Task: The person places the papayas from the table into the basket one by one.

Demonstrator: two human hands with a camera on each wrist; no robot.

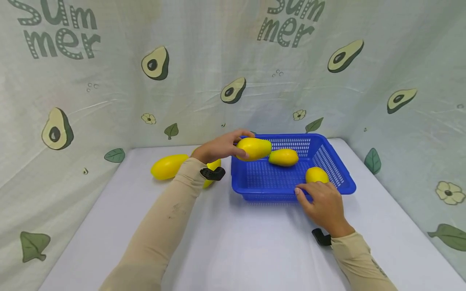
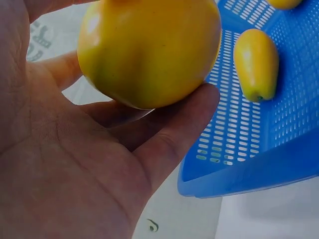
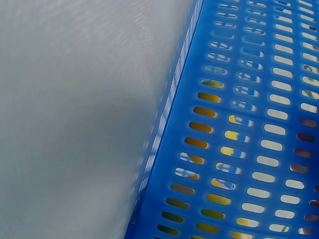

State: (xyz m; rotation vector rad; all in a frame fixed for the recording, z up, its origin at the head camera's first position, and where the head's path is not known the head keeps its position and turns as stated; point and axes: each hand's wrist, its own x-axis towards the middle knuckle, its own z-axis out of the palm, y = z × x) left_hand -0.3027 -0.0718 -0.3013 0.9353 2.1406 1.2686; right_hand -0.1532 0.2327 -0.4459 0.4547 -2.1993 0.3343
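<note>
Head view: left hand (image 1: 223, 146), fingers curled round a yellow fruit (image 1: 255, 148) at the left end of a blue basket (image 1: 269, 190); right hand (image 1: 323, 205) grips its near rim. Apparently placing; next calls for lowering inside.

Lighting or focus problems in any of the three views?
Head: bright, fairly even light, blue basket clear. Left wrist: dimmer, left hand and underside of the held yellow papaya-like fruit shaded, pale sheen on the fruit's left side. Right wrist: white cloth soft, grey-shaded, little texture; basket slots look crisper.
</note>
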